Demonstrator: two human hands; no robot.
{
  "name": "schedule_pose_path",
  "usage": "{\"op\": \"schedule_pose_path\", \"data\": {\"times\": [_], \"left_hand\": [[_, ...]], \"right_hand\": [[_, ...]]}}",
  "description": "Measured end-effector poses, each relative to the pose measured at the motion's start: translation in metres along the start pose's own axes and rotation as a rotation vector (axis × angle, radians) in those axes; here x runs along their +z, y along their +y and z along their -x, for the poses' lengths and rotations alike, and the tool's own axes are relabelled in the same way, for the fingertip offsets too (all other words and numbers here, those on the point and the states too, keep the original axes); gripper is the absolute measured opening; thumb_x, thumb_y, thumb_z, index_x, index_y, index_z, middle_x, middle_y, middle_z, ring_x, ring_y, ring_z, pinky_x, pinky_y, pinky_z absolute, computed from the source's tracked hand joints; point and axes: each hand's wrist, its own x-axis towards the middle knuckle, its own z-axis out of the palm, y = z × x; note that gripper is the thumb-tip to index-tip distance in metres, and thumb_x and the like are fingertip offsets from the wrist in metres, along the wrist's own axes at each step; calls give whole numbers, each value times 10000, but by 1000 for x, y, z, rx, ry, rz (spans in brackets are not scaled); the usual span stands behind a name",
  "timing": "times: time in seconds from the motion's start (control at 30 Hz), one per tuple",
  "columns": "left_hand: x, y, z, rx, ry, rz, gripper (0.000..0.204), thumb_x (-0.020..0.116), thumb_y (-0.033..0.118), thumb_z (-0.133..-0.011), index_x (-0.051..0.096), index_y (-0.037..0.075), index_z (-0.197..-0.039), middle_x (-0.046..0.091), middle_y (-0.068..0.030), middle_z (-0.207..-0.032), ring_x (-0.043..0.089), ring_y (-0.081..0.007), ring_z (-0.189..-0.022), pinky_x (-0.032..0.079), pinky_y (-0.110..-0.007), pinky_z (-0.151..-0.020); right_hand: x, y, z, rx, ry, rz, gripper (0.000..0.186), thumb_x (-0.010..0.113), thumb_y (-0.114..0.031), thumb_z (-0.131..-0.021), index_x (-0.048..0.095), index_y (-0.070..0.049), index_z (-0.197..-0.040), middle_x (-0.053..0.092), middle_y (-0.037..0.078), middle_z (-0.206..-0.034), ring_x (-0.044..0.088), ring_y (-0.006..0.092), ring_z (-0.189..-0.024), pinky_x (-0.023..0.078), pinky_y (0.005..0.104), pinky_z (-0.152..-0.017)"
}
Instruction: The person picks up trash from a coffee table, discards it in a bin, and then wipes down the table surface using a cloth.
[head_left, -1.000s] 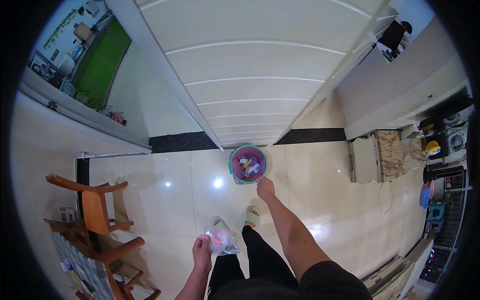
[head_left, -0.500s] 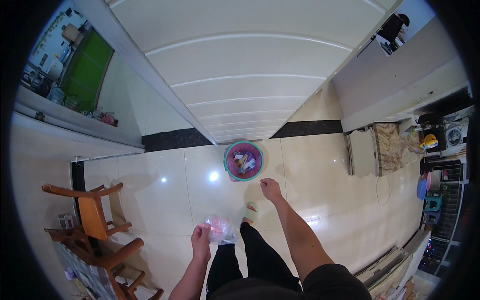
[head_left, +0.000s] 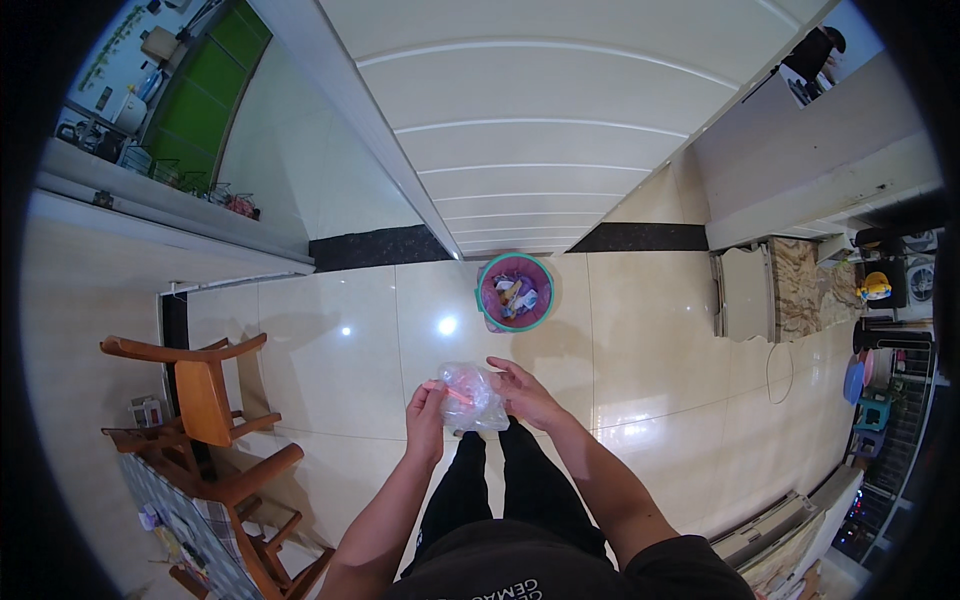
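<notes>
A clear, crumpled plastic bag (head_left: pixel 482 408) with something pink in it hangs in front of my legs. My left hand (head_left: pixel 426 418) is closed on the bag's left edge, near a pink strip. At the bag's right side is my right hand (head_left: pixel 527 394), fingers stretched out and apart; whether it touches the plastic I cannot tell. Beyond both hands a round waste bin (head_left: pixel 549 296) with a teal rim stands on the floor. It has a purple liner, with crumpled white and yellowish waste (head_left: pixel 516 298) inside.
A white panelled door (head_left: pixel 540 150) rises right behind the bin. Wooden chairs (head_left: pixel 205 400) and a cloth-covered table (head_left: pixel 170 510) are at the left. To the right stands a cabinet with a marbled side (head_left: pixel 805 290), a thin cable (head_left: pixel 780 385) on the tiles (head_left: pixel 650 350) beside it.
My left hand has raised the bag forward. My right hand has come back from near the bin to the bag's right side, its fingers opening. My feet have drawn back.
</notes>
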Motion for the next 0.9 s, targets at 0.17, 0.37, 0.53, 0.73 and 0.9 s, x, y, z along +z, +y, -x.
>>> {"op": "schedule_pose_path", "data": {"times": [0.17,0.37,0.53,0.73,0.9], "left_hand": [[1,2,5,26,-74,-138,84,551,153,-908,579,83,-870,578,27,-836,527,-64,-810,425,-231,-739],[-8,1,6,113,-54,-232,118,597,174,-886,606,72,-945,605,-2,-906,539,-77,-816,429,-236,-738],[-12,11,4,15,111,-27,185,501,245,-929,582,88,-986,617,-26,-936,558,-107,-840,415,-265,-748],[-36,29,8,-17,135,56,145,470,200,-931,552,90,-883,622,-44,-916,579,-131,-846,433,-275,-744],[-50,35,29,-7,139,60,177,454,254,-939,515,111,-854,606,-45,-858,564,-141,-815,424,-287,-734]], "right_hand": [[23,3,0,-217,6,267,568,672,-218,-825,408,-36,-1294,521,103,-1164,518,178,-1061,441,319,-893],[36,1,1,-172,66,359,460,736,-190,-765,510,-7,-1122,595,59,-980,575,135,-882,471,287,-794],[29,10,-1,-237,118,365,367,727,-169,-770,556,-7,-1052,605,49,-905,575,116,-811,475,271,-743],[21,-1,6,-302,256,478,297,709,-175,-770,589,-14,-989,618,54,-848,575,123,-763,470,270,-716],[30,-30,16,-348,277,639,300,708,-227,-760,604,-23,-954,623,75,-805,584,143,-738,469,286,-699]]}}
